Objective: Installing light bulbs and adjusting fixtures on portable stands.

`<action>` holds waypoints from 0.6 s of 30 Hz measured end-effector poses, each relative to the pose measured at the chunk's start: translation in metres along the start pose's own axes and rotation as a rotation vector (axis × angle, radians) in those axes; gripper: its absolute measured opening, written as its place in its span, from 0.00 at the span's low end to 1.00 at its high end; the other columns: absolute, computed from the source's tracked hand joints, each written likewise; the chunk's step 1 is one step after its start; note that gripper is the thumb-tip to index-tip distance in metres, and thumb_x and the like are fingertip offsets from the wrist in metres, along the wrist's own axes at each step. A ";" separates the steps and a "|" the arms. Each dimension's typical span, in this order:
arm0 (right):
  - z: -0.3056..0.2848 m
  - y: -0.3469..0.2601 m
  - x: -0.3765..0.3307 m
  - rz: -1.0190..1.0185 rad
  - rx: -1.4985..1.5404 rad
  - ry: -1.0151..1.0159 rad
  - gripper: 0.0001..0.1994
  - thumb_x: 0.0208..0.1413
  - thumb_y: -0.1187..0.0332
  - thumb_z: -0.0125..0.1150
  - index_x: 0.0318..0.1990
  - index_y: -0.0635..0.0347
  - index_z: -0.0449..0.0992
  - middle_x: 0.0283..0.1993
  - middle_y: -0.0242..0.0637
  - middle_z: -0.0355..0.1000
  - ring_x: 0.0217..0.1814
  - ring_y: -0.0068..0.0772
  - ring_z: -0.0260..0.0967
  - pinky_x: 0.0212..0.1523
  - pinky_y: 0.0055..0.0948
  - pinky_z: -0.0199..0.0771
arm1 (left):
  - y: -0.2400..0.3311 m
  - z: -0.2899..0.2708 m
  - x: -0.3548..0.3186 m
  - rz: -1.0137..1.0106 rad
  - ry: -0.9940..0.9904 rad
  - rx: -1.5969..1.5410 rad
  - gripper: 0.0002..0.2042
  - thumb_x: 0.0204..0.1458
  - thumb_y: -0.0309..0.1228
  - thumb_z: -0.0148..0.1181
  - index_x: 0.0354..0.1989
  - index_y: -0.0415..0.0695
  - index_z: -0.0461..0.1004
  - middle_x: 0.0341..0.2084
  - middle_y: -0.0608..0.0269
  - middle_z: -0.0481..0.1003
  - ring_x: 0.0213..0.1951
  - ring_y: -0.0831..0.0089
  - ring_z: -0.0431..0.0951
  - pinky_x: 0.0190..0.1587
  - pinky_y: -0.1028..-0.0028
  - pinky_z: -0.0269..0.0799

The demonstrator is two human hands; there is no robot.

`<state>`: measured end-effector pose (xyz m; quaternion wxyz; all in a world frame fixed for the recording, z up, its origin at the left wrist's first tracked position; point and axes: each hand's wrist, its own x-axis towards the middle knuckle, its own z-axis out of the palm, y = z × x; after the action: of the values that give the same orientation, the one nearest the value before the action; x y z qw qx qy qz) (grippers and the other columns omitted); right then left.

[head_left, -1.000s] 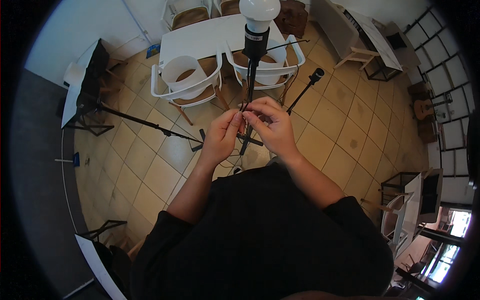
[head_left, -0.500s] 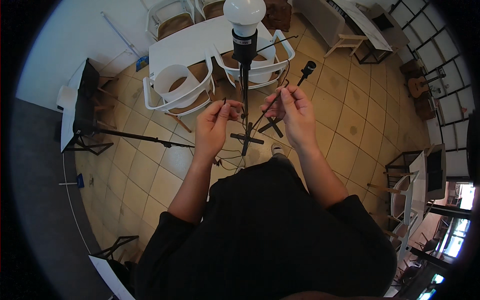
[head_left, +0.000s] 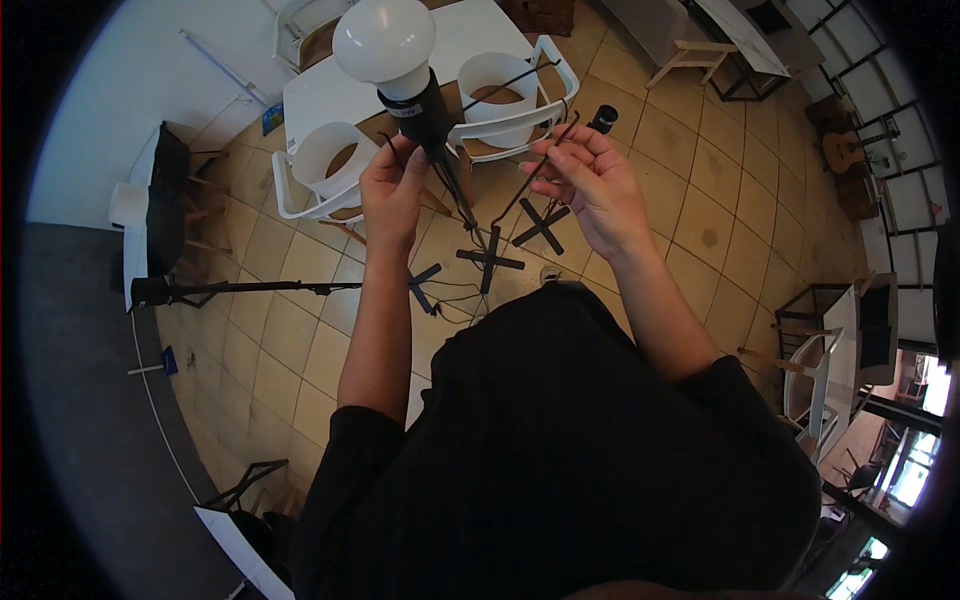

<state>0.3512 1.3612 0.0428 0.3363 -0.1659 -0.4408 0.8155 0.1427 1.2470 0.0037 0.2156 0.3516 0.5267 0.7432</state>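
Fingers and thumb of the right hand [head_left: 605, 195] are closed in a light pinch on a slender dark rod [head_left: 515, 199], which slants down toward the middle of the view with both bent tips left free; so thin a piece seems to call for no more than the fingertips. Just left of the pole [head_left: 458, 195], the left hand [head_left: 392, 203] is raised close below the black socket [head_left: 423, 115], its thumb and fingers closed on a short dark piece [head_left: 389, 144]; blur and overlap make it impossible to tell whether that piece joins the stand, or whether the thumb also touches the pole. Both hands work at chest height, probably because that keeps the parts near the socket, where a large white bulb [head_left: 385, 40] sits clear of the fingers. Below, a dark cross-shaped base [head_left: 490, 260] spreads on the tiled floor [head_left: 700, 225], presumably to steady the tall pole. Beyond the hands, two white drums [head_left: 318, 150] rest on the seats of white chairs [head_left: 520, 121] by a white table [head_left: 450, 30], likely for safekeeping; through their open tops shows the brown of the seats.
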 end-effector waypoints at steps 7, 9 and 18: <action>-0.009 -0.019 0.012 0.033 -0.124 -0.132 0.16 0.63 0.72 0.54 0.57 0.58 0.65 0.44 0.41 0.74 0.45 0.35 0.76 0.41 0.29 0.81 | 0.027 0.002 -0.005 -0.053 -0.267 0.068 0.15 0.62 0.27 0.51 0.55 0.35 0.71 0.42 0.56 0.79 0.21 0.88 0.64 0.24 0.86 0.56; -0.009 -0.020 0.017 0.043 -0.158 -0.168 0.16 0.63 0.72 0.54 0.58 0.58 0.65 0.43 0.40 0.74 0.44 0.34 0.76 0.40 0.29 0.81 | 0.033 0.005 -0.005 -0.046 -0.269 0.062 0.12 0.61 0.24 0.51 0.50 0.35 0.73 0.41 0.57 0.80 0.30 0.81 0.71 0.35 0.80 0.64; -0.022 -0.025 0.027 0.061 -0.189 -0.242 0.15 0.63 0.73 0.55 0.56 0.61 0.67 0.42 0.39 0.74 0.40 0.29 0.76 0.34 0.26 0.81 | 0.021 0.030 -0.004 0.087 0.044 0.122 0.10 0.62 0.23 0.50 0.48 0.36 0.75 0.34 0.64 0.80 0.21 0.91 0.61 0.23 0.87 0.52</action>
<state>0.3542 1.4028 0.0517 0.2388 -0.1105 -0.5475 0.7944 0.1691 1.2556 0.0277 0.1498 0.3703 0.5600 0.7258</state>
